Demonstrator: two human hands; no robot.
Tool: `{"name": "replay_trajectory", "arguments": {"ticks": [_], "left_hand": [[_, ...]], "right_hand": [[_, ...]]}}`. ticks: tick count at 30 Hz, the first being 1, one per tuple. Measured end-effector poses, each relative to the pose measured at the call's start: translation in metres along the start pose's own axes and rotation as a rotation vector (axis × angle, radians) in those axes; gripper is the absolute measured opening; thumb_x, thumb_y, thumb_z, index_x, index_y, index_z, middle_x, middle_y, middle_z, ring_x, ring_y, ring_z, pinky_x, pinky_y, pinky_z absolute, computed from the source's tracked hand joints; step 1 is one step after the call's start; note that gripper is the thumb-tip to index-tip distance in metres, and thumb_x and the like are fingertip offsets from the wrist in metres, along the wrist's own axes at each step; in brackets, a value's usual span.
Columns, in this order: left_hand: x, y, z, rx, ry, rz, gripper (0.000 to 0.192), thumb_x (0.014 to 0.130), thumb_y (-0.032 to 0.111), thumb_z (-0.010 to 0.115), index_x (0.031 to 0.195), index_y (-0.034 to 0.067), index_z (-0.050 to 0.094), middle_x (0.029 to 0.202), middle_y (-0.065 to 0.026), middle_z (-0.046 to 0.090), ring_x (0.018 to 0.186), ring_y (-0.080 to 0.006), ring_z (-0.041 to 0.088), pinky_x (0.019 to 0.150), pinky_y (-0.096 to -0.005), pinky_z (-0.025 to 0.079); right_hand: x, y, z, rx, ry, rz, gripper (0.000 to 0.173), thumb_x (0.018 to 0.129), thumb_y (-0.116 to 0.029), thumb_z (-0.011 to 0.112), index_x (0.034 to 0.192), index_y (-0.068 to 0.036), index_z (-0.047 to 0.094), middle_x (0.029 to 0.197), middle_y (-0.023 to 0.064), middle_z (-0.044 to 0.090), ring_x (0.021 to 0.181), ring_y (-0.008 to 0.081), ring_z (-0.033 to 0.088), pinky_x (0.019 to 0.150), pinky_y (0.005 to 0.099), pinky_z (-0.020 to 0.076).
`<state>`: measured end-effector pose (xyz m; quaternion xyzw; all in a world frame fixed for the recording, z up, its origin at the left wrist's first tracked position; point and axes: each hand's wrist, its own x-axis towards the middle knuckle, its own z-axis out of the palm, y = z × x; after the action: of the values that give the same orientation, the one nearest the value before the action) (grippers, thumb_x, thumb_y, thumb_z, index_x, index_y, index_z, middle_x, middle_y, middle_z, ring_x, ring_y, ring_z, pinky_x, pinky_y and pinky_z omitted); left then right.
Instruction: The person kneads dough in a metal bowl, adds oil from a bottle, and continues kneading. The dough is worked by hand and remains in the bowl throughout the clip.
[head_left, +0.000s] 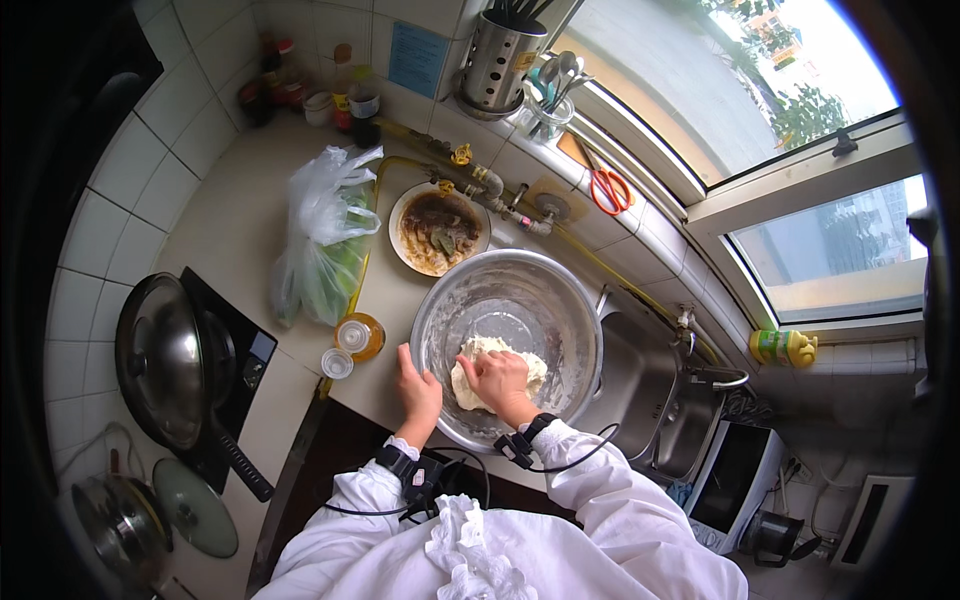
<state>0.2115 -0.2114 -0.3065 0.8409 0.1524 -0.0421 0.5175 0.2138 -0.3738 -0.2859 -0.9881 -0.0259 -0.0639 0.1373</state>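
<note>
A wide metal bowl (517, 270) stands on the counter in front of me, its inner wall smeared with flour and dough bits. Inside lies a rough lump of pale dough (469, 390). Curled fingers of my right hand (501, 379) press into the top of this lump, the thumb pointing left; the undersides of the fingers are hidden. At the bowl's left side, my left hand (420, 396) holds the outer wall near the rim. Both wrists carry black straps with cables.
Left of the bowl are an uncapped bottle of yellow liquid (367, 337), a plastic bag of green vegetables (326, 247) and a plate of dark sauce (442, 225). A steel sink (634, 367) adjoins on the right. A lidded wok (161, 360) sits far left; red-handled scissors (611, 191) lie on the sill.
</note>
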Motion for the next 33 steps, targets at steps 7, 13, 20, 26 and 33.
{"name": "replay_trajectory", "arguments": {"ticks": [7,13,20,26,33], "left_hand": [[-0.002,0.005,-0.006,-0.018,-0.041,0.016,0.066,0.086,-0.006,0.057,0.148,-0.005,0.033,0.137,-0.0346,0.053,0.126,-0.0498,0.054,0.106,-0.0476,0.044],[-0.002,0.009,-0.006,-0.080,-0.090,-0.045,0.069,0.088,-0.006,0.055,0.151,-0.005,0.027,0.139,-0.0351,0.051,0.128,-0.0499,0.053,0.108,-0.0471,0.043],[0.001,0.002,0.007,-0.052,0.018,0.008,0.068,0.084,-0.008,0.057,0.147,-0.004,0.033,0.139,-0.0348,0.051,0.130,-0.0504,0.050,0.110,-0.0478,0.042],[0.003,0.003,0.011,-0.114,0.034,-0.080,0.065,0.082,-0.009,0.057,0.144,-0.002,0.038,0.137,-0.0334,0.054,0.128,-0.0494,0.053,0.108,-0.0484,0.043],[-0.001,0.011,0.002,-0.057,0.001,-0.064,0.064,0.086,-0.005,0.057,0.146,-0.001,0.036,0.137,-0.0327,0.055,0.125,-0.0482,0.056,0.105,-0.0478,0.046]], "right_hand": [[0.025,0.025,0.036,-0.104,0.190,-0.061,0.041,0.076,-0.047,0.076,0.080,-0.012,0.055,0.085,0.0090,0.056,0.085,0.0291,0.057,0.074,0.0428,0.0419],[0.058,0.034,0.032,-0.091,0.265,0.060,0.054,0.078,-0.053,0.076,0.111,-0.012,0.065,0.119,0.0117,0.062,0.116,0.0322,0.056,0.096,0.0492,0.0401],[0.073,0.041,0.004,0.105,-0.247,0.086,0.046,0.087,-0.055,0.070,0.100,-0.012,0.076,0.096,0.0143,0.070,0.093,0.0361,0.067,0.078,0.0501,0.0498],[0.007,0.022,-0.029,0.146,-0.280,-0.080,0.046,0.094,-0.041,0.066,0.063,-0.007,0.070,0.066,0.0115,0.067,0.065,0.0322,0.066,0.061,0.0443,0.0503],[0.005,0.014,0.017,-0.147,0.126,-0.244,0.039,0.080,-0.030,0.077,0.052,-0.019,0.051,0.058,-0.0004,0.052,0.059,0.0217,0.056,0.056,0.0375,0.0426]]}}
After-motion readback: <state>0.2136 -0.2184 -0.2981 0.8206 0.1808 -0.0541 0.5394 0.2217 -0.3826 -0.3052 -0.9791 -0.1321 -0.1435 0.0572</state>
